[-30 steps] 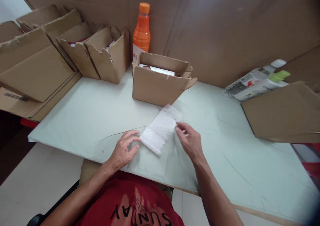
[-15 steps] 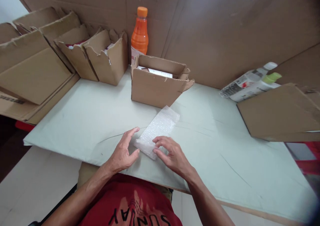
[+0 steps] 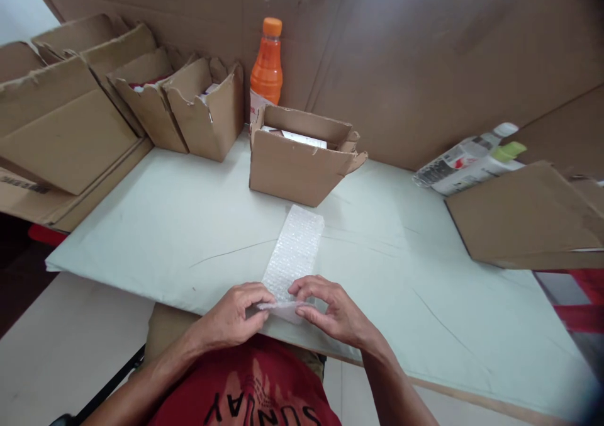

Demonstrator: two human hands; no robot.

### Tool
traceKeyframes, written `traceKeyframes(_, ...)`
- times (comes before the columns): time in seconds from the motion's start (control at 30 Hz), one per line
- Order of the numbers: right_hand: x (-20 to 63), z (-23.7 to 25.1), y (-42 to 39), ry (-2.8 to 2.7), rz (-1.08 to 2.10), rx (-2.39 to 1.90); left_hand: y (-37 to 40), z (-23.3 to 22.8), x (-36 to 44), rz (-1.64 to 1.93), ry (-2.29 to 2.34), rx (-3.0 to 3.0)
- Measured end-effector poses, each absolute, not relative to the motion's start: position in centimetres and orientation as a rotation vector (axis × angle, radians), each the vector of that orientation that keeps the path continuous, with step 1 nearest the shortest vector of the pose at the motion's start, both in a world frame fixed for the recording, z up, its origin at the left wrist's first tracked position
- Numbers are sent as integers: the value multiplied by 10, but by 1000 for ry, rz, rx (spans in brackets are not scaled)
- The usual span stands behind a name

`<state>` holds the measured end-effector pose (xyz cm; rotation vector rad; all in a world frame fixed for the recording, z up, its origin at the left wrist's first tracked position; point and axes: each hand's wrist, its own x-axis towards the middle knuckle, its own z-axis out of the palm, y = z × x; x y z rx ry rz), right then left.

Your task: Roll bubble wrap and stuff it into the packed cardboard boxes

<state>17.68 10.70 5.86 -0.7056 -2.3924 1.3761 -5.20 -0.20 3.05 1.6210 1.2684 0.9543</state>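
My left hand (image 3: 233,319) and right hand (image 3: 330,313) pinch the near end of a strip of bubble wrap (image 3: 295,253), fingertips closed on its edge from either side at the front of the desk (image 3: 155,224). The strip lies flat and runs straight away from my hands toward an open cardboard box (image 3: 297,165), its far end just short of the box. An orange bottle (image 3: 267,67) stands upright behind that box, against the cardboard wall. More open boxes (image 3: 189,108) sit at the desk's back left.
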Motion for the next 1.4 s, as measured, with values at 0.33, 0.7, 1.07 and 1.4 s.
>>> traceKeyframes(0.33,197,62,89,-2141,1718,-667,-17,25,-55,901,1201,1832)
traceKeyframes(0.7,139,35,151,-2751,522,-972,-27,32,-44,800,1179,1960)
traceKeyframes(1.07,127,-1,162,-2887,212,-950,-43,26,-42,678,1190,2063)
traceKeyframes(1.4,129,9,160,-2685,487,-965,-39,31,-40,762,1265,2026)
